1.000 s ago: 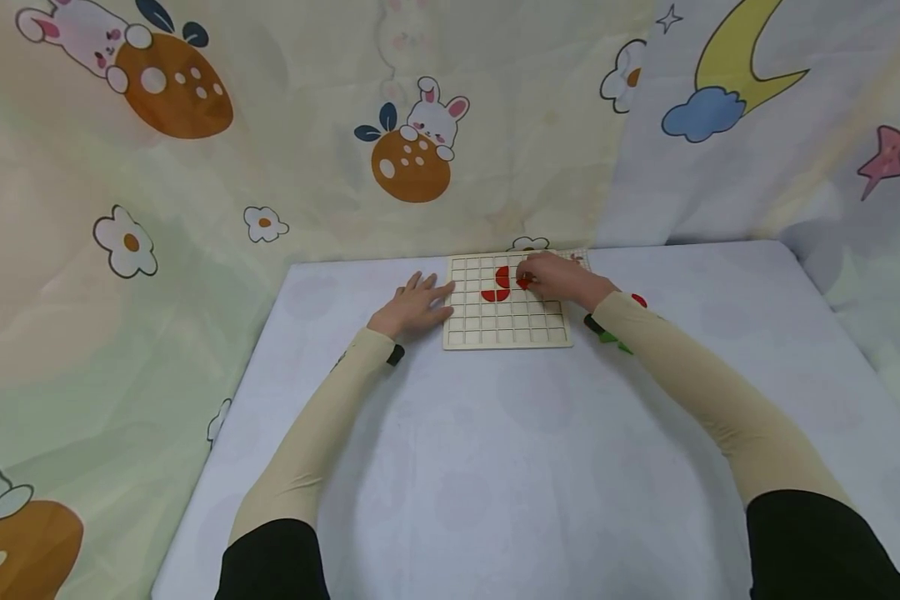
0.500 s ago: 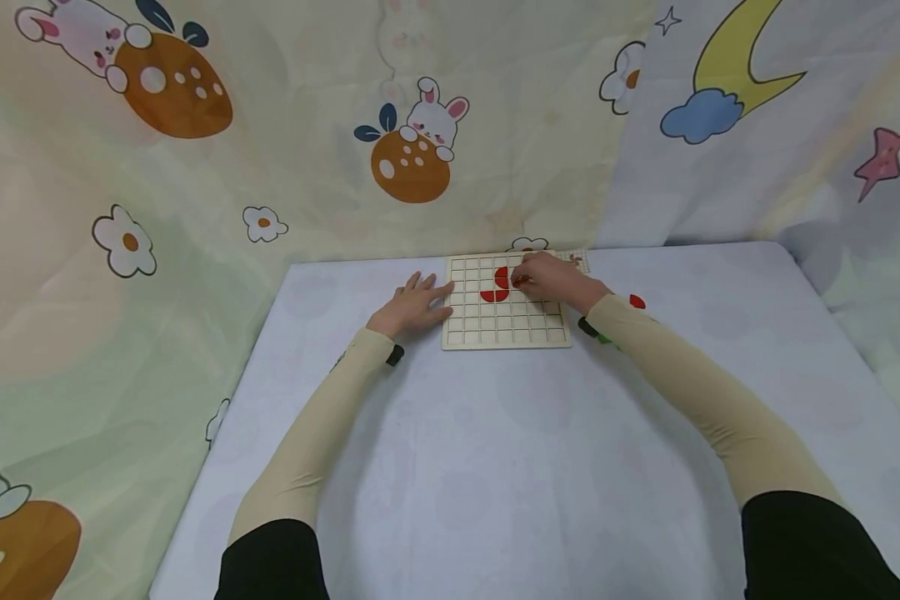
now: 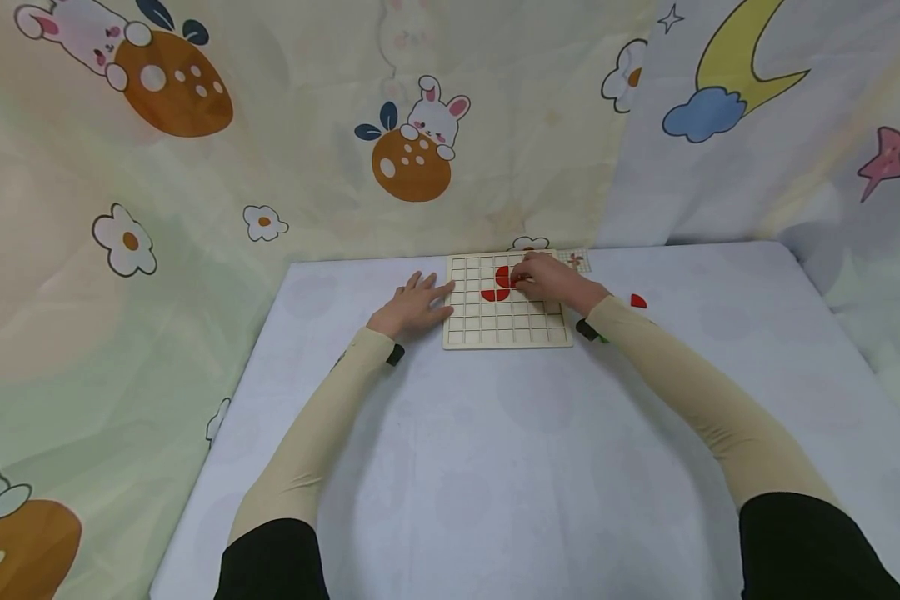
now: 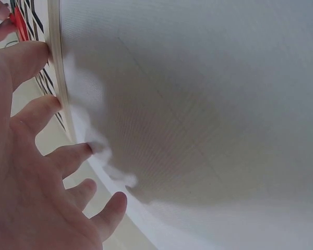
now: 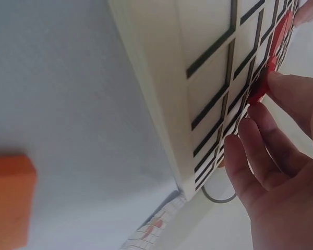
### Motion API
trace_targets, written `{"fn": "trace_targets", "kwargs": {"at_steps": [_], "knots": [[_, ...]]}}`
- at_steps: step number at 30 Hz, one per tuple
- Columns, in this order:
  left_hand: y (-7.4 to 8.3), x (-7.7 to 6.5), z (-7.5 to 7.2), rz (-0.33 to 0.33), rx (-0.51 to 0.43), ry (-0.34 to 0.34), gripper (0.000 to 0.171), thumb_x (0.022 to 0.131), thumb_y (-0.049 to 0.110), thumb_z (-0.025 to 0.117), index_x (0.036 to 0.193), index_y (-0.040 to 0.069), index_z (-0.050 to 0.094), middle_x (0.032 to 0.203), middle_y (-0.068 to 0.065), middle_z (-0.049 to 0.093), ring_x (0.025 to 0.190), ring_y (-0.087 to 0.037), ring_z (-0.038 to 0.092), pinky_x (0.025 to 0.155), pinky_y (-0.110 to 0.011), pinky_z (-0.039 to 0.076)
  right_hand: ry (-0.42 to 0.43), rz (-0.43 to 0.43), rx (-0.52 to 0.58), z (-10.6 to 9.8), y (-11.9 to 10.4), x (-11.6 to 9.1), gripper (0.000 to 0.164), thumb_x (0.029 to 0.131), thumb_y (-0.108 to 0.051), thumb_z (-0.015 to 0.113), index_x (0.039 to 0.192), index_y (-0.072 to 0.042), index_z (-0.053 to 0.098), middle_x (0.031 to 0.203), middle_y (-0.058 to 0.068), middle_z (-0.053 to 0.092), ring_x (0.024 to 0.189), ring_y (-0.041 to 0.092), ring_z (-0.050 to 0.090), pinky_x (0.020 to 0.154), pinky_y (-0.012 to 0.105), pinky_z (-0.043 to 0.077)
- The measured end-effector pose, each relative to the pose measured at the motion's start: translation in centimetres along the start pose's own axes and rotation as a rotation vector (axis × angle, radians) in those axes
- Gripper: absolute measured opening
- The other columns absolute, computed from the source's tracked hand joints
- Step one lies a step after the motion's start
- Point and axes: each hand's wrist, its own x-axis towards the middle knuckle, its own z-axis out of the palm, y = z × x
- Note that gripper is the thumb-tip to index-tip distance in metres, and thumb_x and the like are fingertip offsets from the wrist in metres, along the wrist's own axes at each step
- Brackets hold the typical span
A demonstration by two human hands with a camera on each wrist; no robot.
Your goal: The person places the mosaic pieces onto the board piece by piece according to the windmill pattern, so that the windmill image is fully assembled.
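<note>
A pale wooden board [image 3: 480, 325] with a square grid lies near the table's far edge, several red quarter-round pieces [image 3: 489, 295] sitting in its cells. My left hand [image 3: 412, 306] has its fingers spread, with thumb and index fingertip touching the board's left edge; the left wrist view shows this hand [image 4: 36, 151] close up. Over the board's upper right part, my right hand [image 3: 549, 279] pinches a red piece [image 5: 261, 87] between thumb and fingertips, right beside the other red pieces. The fingers mostly hide that piece in the head view.
One loose red quarter-round piece [image 3: 638, 301] lies on the white table [image 3: 495, 467] beyond the right forearm. A small patterned card [image 3: 575, 260] is at the board's far right corner. An orange block [image 5: 10, 200] shows in the right wrist view. Something green peeks out under the right wrist.
My right hand has shifted slightly left, bringing the pinched red piece closer to the others. The right forearm now covers more of the green pieces. My left hand has stayed put.
</note>
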Motion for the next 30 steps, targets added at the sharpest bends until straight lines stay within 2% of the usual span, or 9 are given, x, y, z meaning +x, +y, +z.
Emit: {"fn": "trace_targets", "kwargs": {"at_steps": [4,13,22,27,30], "knots": [[0.0,0.0,0.0,0.001,0.004,-0.002,0.065,0.102,0.058,0.040,0.161,0.036,0.021,0.171,-0.010,0.007,0.157,-0.038,-0.006,0.123,-0.063,0.010,0.002,0.010,0.005,0.0,0.0,-0.1,0.016,0.096,-0.007,0.065,0.109,-0.001,0.073,0.105,0.015,0.070,0.099,0.029,0.058,0.090,0.045,0.049],[0.2,0.0,-0.1,-0.008,-0.004,0.003,0.066,0.102,0.058,0.041,0.160,0.035,0.022,0.171,-0.009,0.008,0.157,-0.037,-0.006,0.123,-0.062,0.010,0.011,0.060,0.008,-0.2,-0.4,-0.2,0.010,0.096,-0.008,0.067,0.100,-0.002,0.072,0.100,0.013,0.069,0.094,0.028,0.057,0.087,0.044,0.049],[0.2,0.0,0.0,-0.010,0.002,0.005,0.066,0.102,0.059,0.040,0.160,0.035,0.023,0.171,-0.008,0.009,0.157,-0.037,-0.005,0.123,-0.062,0.010,0.011,0.009,-0.056,-0.1,-0.5,-0.6,0.015,0.097,-0.004,0.063,0.106,-0.002,0.075,0.103,0.014,0.069,0.098,0.029,0.058,0.090,0.044,0.050],[0.2,0.0,-0.1,-0.013,-0.008,-0.008,0.066,0.102,0.058,0.041,0.161,0.035,0.022,0.171,-0.008,0.008,0.157,-0.038,-0.006,0.124,-0.062,0.009,0.031,-0.013,-0.028,-0.3,-0.6,-1.1,0.019,0.098,-0.001,0.059,0.107,0.000,0.075,0.104,0.015,0.070,0.097,0.030,0.060,0.088,0.045,0.051],[0.2,0.0,-0.2,-0.018,-0.011,-0.017,0.066,0.102,0.058,0.042,0.161,0.035,0.021,0.171,-0.009,0.008,0.157,-0.038,-0.007,0.124,-0.062,0.009,0.021,0.010,-0.001,-0.5,-0.7,-1.6,0.020,0.099,-0.003,0.057,0.110,-0.001,0.074,0.107,0.014,0.069,0.099,0.029,0.059,0.089,0.044,0.050]]}}
